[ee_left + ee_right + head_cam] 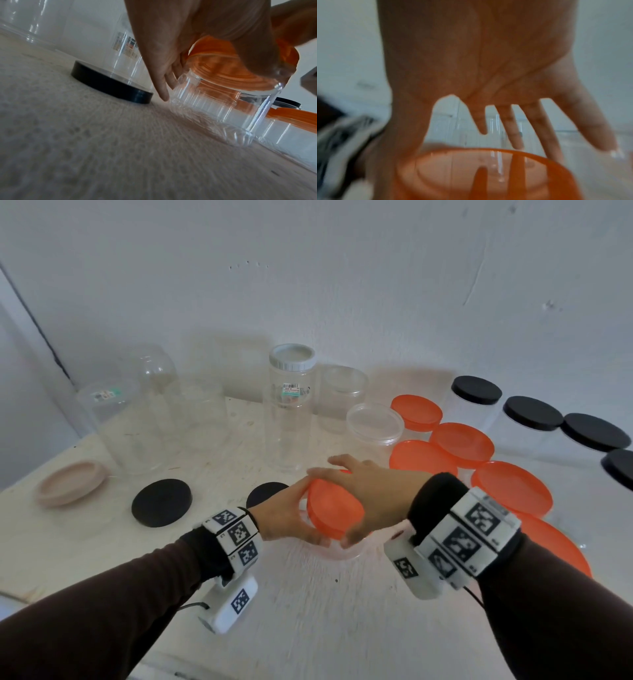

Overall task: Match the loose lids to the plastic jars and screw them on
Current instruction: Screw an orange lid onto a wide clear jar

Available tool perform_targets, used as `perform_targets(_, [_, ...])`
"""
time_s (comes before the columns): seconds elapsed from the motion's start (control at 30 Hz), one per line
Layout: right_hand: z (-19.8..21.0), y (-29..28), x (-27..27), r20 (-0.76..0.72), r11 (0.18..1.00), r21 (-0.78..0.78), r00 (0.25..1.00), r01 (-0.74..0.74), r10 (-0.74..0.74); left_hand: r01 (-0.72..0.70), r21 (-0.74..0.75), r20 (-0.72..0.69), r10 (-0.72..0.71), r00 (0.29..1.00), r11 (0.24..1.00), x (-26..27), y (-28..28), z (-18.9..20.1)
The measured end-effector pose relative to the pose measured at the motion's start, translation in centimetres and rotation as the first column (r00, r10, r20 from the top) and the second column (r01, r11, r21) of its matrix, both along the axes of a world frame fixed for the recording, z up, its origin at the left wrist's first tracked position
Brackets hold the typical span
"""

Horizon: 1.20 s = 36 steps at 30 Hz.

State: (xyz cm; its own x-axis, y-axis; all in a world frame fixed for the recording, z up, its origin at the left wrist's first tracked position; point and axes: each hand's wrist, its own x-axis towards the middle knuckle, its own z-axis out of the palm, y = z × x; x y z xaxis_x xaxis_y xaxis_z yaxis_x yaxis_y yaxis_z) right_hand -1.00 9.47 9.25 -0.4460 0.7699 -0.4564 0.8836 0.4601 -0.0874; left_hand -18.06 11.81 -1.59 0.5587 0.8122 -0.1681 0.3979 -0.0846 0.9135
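Observation:
A short clear ribbed jar [214, 108] stands on the table in front of me with an orange lid [334, 510] on its mouth. My left hand [286, 518] grips the jar from the left, fingers curled round its wall [164, 75]. Over the lid [488, 170] hovers my right hand [366, 491], palm down, with its fingers [544, 129] straight and spread and the thumb down beside the near rim. This view is blurred, so I cannot tell whether the palm touches the lid.
Two loose black lids [161, 502] [265, 493] and a beige lid [70, 482] lie to the left. Open clear jars [150, 412] and a tall white-lidded jar [291, 405] stand at the back. Orange-lidded jars [460, 444] and black-lidded jars [532, 412] crowd the right.

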Motion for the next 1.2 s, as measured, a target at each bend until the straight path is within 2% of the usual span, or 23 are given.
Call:
perform_targets(0.03, [0.2,0.1,0.1,-0.009,0.999,-0.032,0.999,-0.040,0.040,0.000,-0.008,0.009,0.000,1.000,1.000,0.0,0.0,-0.1])
perform_targets(0.1, [-0.1,0.2,0.1,-0.010,0.997,0.006,0.997,-0.071,0.071,-0.003,-0.017,0.019,0.004,1.000,1.000,0.0,0.0,-0.1])
perform_targets(0.27, [-1.0,-0.3,-0.5,0.036,0.971,0.238,0.999,0.031,-0.041,0.009,-0.012,0.009,-0.009,1.000,1.000,0.1,-0.1,0.3])
perform_targets(0.33, [-1.0,-0.1,-0.3,0.040,0.979,0.204,0.999,0.013,-0.022,0.009,-0.011,0.003,-0.009,1.000,1.000,0.1,-0.1,0.3])
perform_targets(0.43, [-0.4,0.3,0.3,-0.007,0.998,0.011,0.998,-0.066,0.066,-0.002,-0.019,0.010,0.002,1.000,1.000,0.1,-0.1,0.1])
perform_targets(0.47, [-0.2,0.4,0.4,-0.005,0.995,-0.006,0.995,-0.097,0.097,-0.005,-0.024,0.010,0.005,1.000,1.000,0.1,-0.1,0.1])
perform_targets(0.53, [-0.3,0.5,0.4,0.000,0.993,0.045,0.994,-0.106,0.107,-0.007,-0.027,0.010,0.007,1.000,1.000,0.1,-0.1,0.1])
perform_targets(0.67, [-0.7,0.1,-0.2,0.022,0.978,0.205,0.999,-0.033,0.029,0.005,-0.021,0.011,-0.005,1.000,1.000,0.1,-0.2,0.5])
perform_targets(0.73, [-0.9,0.1,0.0,0.032,0.981,0.188,0.999,-0.044,0.038,0.004,-0.015,0.004,-0.004,1.000,1.000,0.1,-0.2,0.6])
perform_targets(0.83, [-0.6,0.3,0.5,0.015,0.995,0.013,0.995,-0.102,0.102,-0.004,-0.020,0.003,0.004,1.000,1.000,0.0,-0.1,0.4])
perform_targets(0.87, [-0.6,0.3,0.6,0.010,0.992,0.001,0.992,-0.128,0.128,0.001,-0.026,0.003,-0.001,1.000,1.000,0.0,0.0,0.4])
perform_targets(0.97, [-0.9,0.4,0.3,0.001,0.987,0.104,0.992,-0.126,0.126,-0.001,-0.035,0.012,0.002,1.000,0.999,0.0,0.0,0.4])
perform_targets(1.1, [-1.3,-0.1,-0.5,0.010,0.966,0.258,1.000,-0.026,0.024,0.004,-0.019,0.014,-0.003,1.000,1.000,-0.1,-0.1,0.7])
perform_targets(1.2, [-1.3,-0.1,-0.2,0.034,0.974,0.223,0.999,-0.036,0.029,0.008,-0.022,0.012,-0.008,1.000,1.000,-0.1,0.0,0.7])
